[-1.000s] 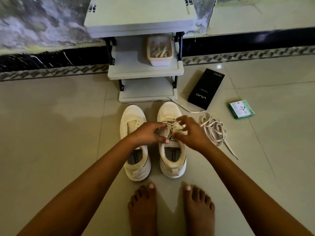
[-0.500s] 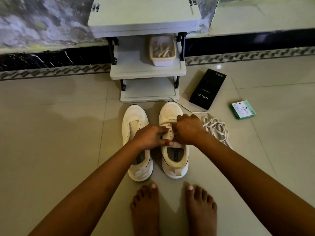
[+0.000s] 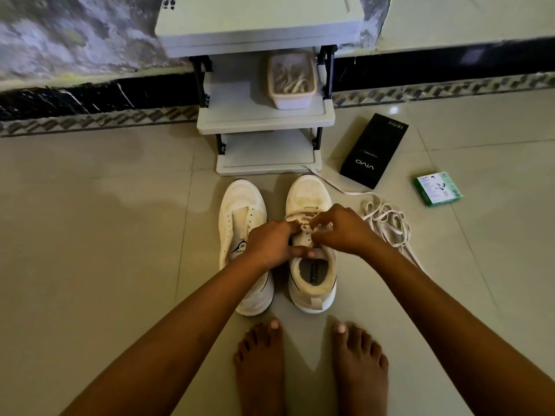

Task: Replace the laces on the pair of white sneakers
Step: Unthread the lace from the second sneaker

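Since half a second ago the right hand [image 3: 342, 231] has lifted slightly off the laced section, its fingers now spread and arched over the eyelets, while the left hand [image 3: 270, 243] has stayed at the tongue with only a small shift.

Both hands meet over the right sneaker [image 3: 310, 244], which stands on the floor [image 3: 90, 235] with its toe pointing at the shelf unit [image 3: 264, 115]. The lace on the shoe [image 3: 306, 228] lies directly under the two grips, between their fingertips. The left grip is closed: fingers curl round the shoe's inner edge at the tongue, thumb stretched along the collar. The right grip pinches the lace, thumb and forefinger together, the other fingers bent above it. Both forearms reach forward from the bottom corners, converging on the shoe, wrists bent a little downward.

The left sneaker [image 3: 240, 232] stands just beside the other, touching the left hand's wrist side, its eyelets empty of lace. A loose lace [image 3: 387, 226] lies in a heap on the floor just right of the right hand, one end trailing toward the shelf unit. Further right lie a black box [image 3: 374, 151] and a small green box [image 3: 437, 189], well apart. A tub [image 3: 291, 79] holding pale strands sits on the middle shelf. Two bare feet [image 3: 309, 370] stand near the heels of the shoes.
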Tool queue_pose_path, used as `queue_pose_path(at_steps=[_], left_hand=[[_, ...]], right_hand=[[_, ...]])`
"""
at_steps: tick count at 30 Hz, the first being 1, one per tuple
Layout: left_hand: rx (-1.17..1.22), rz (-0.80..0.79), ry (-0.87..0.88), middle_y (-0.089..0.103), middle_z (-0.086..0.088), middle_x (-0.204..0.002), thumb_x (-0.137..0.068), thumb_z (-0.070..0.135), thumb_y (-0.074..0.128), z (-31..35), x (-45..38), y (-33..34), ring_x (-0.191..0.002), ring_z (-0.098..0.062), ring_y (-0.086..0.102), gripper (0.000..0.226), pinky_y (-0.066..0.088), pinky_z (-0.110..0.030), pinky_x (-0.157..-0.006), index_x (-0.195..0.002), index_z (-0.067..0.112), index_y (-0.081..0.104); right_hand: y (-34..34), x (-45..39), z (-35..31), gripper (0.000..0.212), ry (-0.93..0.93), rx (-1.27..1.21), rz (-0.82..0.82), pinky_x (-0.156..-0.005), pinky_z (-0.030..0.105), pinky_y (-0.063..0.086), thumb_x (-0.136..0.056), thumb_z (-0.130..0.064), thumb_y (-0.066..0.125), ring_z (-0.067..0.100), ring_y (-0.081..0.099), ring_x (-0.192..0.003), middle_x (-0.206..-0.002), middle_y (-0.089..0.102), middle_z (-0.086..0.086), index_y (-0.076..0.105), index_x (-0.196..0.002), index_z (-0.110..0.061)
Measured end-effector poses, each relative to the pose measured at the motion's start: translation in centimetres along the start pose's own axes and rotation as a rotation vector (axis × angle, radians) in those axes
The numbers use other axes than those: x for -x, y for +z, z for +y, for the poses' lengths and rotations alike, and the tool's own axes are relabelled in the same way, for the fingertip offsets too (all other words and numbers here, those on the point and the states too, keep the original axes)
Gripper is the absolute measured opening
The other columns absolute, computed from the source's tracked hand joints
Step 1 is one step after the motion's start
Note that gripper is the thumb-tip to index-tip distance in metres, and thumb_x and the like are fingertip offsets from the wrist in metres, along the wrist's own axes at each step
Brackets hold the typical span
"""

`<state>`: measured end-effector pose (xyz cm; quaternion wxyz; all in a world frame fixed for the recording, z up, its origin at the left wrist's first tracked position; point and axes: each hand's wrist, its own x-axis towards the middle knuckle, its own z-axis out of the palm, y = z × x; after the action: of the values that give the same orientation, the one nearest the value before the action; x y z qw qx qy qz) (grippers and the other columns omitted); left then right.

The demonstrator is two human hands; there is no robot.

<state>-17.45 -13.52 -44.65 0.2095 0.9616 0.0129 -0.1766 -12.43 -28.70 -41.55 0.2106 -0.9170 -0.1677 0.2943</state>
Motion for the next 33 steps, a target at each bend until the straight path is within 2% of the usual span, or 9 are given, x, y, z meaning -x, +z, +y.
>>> queue_pose_path(at_steps=[3,7,11,14,19,24,26,29,33], left_hand=[[0.002,-0.011,0.008,0.067,-0.001,-0.103,-0.072,0.068,0.062,0.0,0.0,0.0,-0.098,-0.022,0.060,0.064,0.039,-0.027,-0.069,-0.123,0.032,0.055],[-0.016,-0.017,0.001,0.067,-0.001,-0.099,-0.071,0.070,0.061,0.0,0.1,0.0,-0.094,-0.021,0.061,0.063,0.039,-0.027,-0.067,-0.119,0.029,0.056],[-0.004,-0.001,-0.007,0.067,0.000,-0.102,-0.072,0.068,0.062,-0.1,0.0,0.1,-0.096,-0.021,0.061,0.063,0.041,-0.027,-0.069,-0.123,0.031,0.056],[0.002,-0.005,-0.001,0.067,-0.002,-0.104,-0.072,0.067,0.062,-0.2,-0.1,0.2,-0.097,-0.022,0.061,0.064,0.046,-0.030,-0.073,-0.122,0.029,0.057],[-0.006,0.024,0.016,0.066,-0.001,-0.108,-0.073,0.064,0.064,-0.2,0.0,0.3,-0.102,-0.023,0.060,0.060,0.043,-0.029,-0.074,-0.123,0.033,0.056],[0.018,0.002,0.006,0.066,0.000,-0.107,-0.071,0.068,0.062,-0.2,0.1,0.2,-0.101,-0.021,0.059,0.065,0.043,-0.028,-0.073,-0.124,0.032,0.056],[0.004,0.006,-0.008,0.066,0.000,-0.105,-0.071,0.068,0.062,0.0,0.2,0.0,-0.099,-0.021,0.059,0.065,0.040,-0.027,-0.070,-0.124,0.031,0.055],[0.015,0.003,-0.020,0.066,-0.001,-0.106,-0.073,0.067,0.063,0.1,0.1,0.0,-0.100,-0.022,0.060,0.064,0.046,-0.030,-0.074,-0.125,0.030,0.055],[0.043,0.001,-0.026,0.067,0.000,-0.106,-0.072,0.064,0.065,0.2,0.3,-0.1,-0.099,-0.021,0.061,0.060,0.045,-0.028,-0.073,-0.119,0.028,0.059]], right_hand=[[0.1,0.7,-0.3,0.037,-0.195,0.597,0.177,-0.086,0.034,0.038,-0.090,-0.043,0.050,0.023,0.046,-0.112,-0.120,0.050,0.006,0.060,-0.121,-0.025],[0.4,0.4,-1.2,0.029,-0.310,0.719,0.267,-0.082,0.033,0.036,-0.090,-0.033,0.052,0.024,0.049,-0.106,-0.110,0.055,0.005,0.066,-0.108,-0.016],[-0.2,-0.1,-1.4,0.010,-0.022,-0.194,0.155,-0.068,0.028,0.043,-0.086,-0.018,0.062,0.021,0.056,-0.091,-0.086,0.056,-0.001,0.071,-0.089,-0.013],[-0.2,0.5,-1.1,0.018,0.110,-0.750,-0.005,-0.065,0.021,0.045,-0.087,-0.004,0.059,0.015,0.056,-0.084,-0.099,0.062,0.006,0.069,-0.098,-0.014],[1.3,0.8,-0.5,0.044,-0.013,0.303,0.132,-0.079,0.032,0.041,-0.084,-0.035,0.062,0.025,0.047,-0.111,-0.122,0.048,0.008,0.056,-0.127,-0.025],[1.7,1.1,-0.8,0.030,-0.179,0.618,0.336,-0.081,0.032,0.038,-0.091,-0.032,0.050,0.024,0.051,-0.105,-0.113,0.057,0.005,0.066,-0.112,-0.018],[1.5,0.8,-1.0,0.026,-0.128,0.360,0.329,-0.079,0.031,0.040,-0.086,-0.029,0.059,0.023,0.053,-0.102,-0.110,0.059,0.004,0.067,-0.107,-0.015],[0.0,0.6,-1.5,0.014,-0.012,-0.490,0.235,-0.066,0.019,0.044,-0.087,-0.014,0.063,0.013,0.056,-0.085,-0.090,0.057,-0.004,0.071,-0.095,-0.007],[0.1,1.1,-1.3,0.015,-0.047,-0.556,0.189,-0.071,0.019,0.046,-0.088,-0.017,0.063,0.013,0.056,-0.090,-0.092,0.056,-0.007,0.069,-0.100,-0.011]])
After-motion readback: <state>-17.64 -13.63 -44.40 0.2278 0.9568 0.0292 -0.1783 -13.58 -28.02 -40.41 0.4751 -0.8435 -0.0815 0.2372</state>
